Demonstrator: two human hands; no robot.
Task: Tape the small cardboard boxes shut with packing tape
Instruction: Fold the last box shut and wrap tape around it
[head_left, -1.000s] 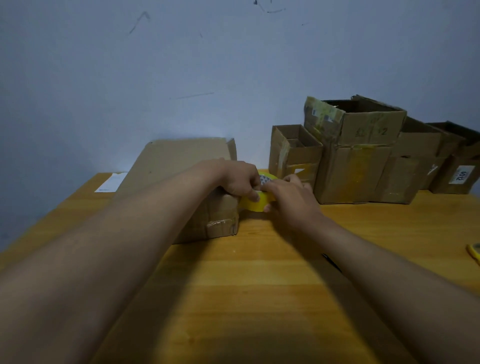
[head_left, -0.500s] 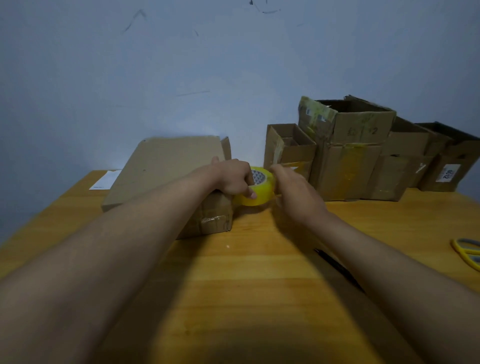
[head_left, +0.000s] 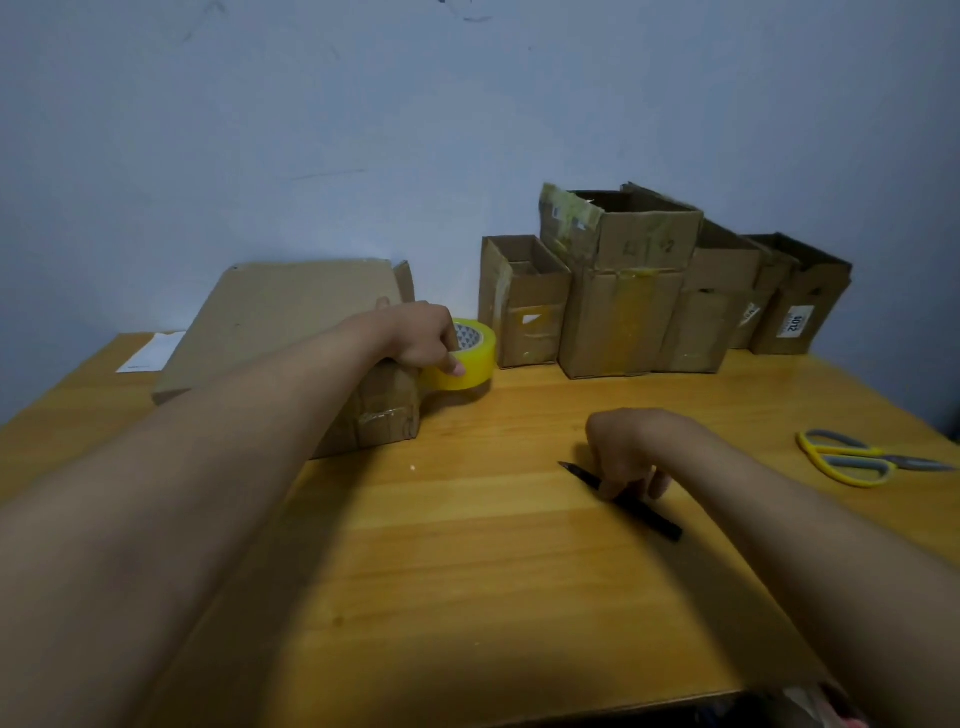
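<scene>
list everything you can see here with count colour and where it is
roll of yellow packing tape: 1, yellow, on the table beside the flat box, held by the left hand
flat brown cardboard box: 1, brown, left rear of the table, under the left forearm
open brown cardboard boxes: a row of about five, brown, along the wall at rear right
black pen: 1, black, lying mid-table under the right hand
yellow-handled scissors: 1, yellow and grey, right edge of the table
white paper sheet: 1, white, far left rear of the table
wooden table: 1, orange-brown
left hand: 1, grips the tape roll
right hand: 1, fingertips on the pen
</scene>
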